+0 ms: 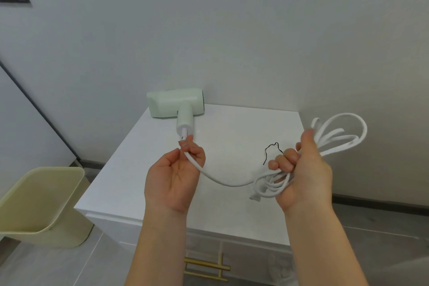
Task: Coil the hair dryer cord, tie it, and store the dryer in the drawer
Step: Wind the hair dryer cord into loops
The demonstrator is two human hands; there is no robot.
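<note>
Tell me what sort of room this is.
Probably a home bedroom or bathroom corner: white drawer cabinet, green hair dryer on it, waste bin beside it.

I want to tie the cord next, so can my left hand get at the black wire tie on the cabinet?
Probably yes: the black wire tie lies uncovered on the cabinet top, just right of the left hand, which must first release the cord.

Matt plastic dryer (171, 102), brass handle (206, 267)
</note>
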